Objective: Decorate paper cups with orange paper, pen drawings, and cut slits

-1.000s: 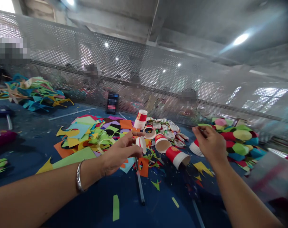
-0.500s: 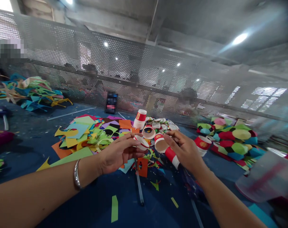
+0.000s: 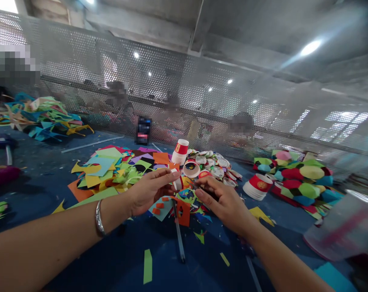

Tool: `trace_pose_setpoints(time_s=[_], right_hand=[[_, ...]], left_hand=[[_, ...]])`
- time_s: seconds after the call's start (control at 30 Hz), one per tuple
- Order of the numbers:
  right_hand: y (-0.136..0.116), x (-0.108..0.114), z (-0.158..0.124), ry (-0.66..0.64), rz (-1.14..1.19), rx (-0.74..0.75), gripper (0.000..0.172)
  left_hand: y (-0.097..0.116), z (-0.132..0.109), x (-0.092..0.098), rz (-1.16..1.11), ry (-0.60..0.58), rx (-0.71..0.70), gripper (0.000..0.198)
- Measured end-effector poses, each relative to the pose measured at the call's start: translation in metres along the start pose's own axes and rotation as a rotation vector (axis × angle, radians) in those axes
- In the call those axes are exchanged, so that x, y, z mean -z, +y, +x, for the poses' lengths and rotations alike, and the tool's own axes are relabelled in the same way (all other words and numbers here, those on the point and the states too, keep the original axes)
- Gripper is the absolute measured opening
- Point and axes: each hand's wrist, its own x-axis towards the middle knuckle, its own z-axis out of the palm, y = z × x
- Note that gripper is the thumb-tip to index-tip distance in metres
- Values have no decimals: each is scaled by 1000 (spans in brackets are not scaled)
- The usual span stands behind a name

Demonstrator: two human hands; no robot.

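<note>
In my left hand (image 3: 152,188), fingers and thumb are closed around a cut paper cup (image 3: 178,181), tilted with its side toward my right hand. My right hand (image 3: 223,198) is just right of the cup, thumb and fingers drawn together in a pinch at its edge. What they hold, if anything, is too small and blurred to name. Behind the hands, a stack of red and white paper cups (image 3: 180,152) stands upside down. A cup ring (image 3: 191,169) lies in front of it. Small orange paper pieces (image 3: 159,205) lie on light blue paper below my left hand.
Coloured paper scraps (image 3: 111,166) are heaped left of centre, round paper discs (image 3: 216,162) at the back. Rightward are a cup stack (image 3: 257,186), colourful paper balls (image 3: 299,174) and a translucent bin (image 3: 339,227). A phone (image 3: 143,130) leans on the perforated screen (image 3: 172,77).
My right hand has moved left and down toward the cup in my left hand. That cup has turned sideways. Small orange pieces now show on the blue paper.
</note>
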Motion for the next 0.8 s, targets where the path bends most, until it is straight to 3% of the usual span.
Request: trace_pose_setpoints(time_s=[0.37,0.8], right_hand=[[3,-10,2,-104,137,-43,27],[-2,-15,0,-182,297,-94,25]], left_hand=[[-2,-1,3,244,-85,-41,32],[0,-1,5,323,-105,-68,34]])
